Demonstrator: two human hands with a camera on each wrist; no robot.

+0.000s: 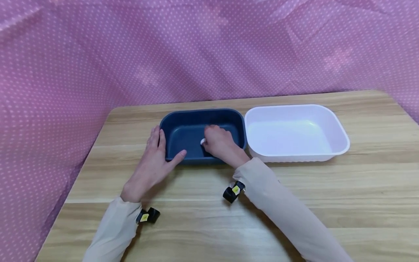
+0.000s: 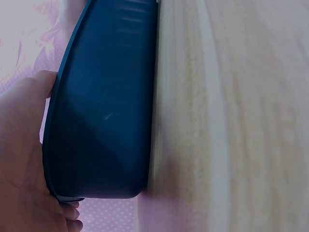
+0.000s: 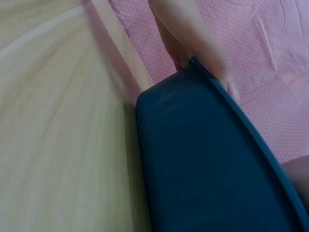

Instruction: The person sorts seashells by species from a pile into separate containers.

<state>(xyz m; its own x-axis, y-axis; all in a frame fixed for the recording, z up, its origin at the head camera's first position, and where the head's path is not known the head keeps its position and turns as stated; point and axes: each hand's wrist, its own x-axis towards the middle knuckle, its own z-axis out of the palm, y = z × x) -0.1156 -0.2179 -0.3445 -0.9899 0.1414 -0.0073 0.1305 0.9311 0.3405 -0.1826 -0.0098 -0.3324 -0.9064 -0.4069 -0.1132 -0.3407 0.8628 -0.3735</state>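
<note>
A dark blue rectangular basin (image 1: 183,135) stands on the wooden table. My left hand (image 1: 154,158) rests on its front left corner, the fingers along the left rim and the thumb over the front rim. Inside the basin, towards its right half, my right hand (image 1: 220,142) has curled fingers and holds a small white thing (image 1: 203,141). Only an end of that thing shows past the fingers, so its kind is hidden. From the left wrist, the basin's outer wall (image 2: 104,111) and the left thumb at the rim are visible; the right wrist view shows mostly the same wall (image 3: 193,154).
A white rectangular basin (image 1: 291,136) stands right beside the blue one, their rims close together or touching. Both are on the far part of the wooden table (image 1: 203,218). Pink dotted cloth (image 1: 196,54) hangs behind the table and at its left.
</note>
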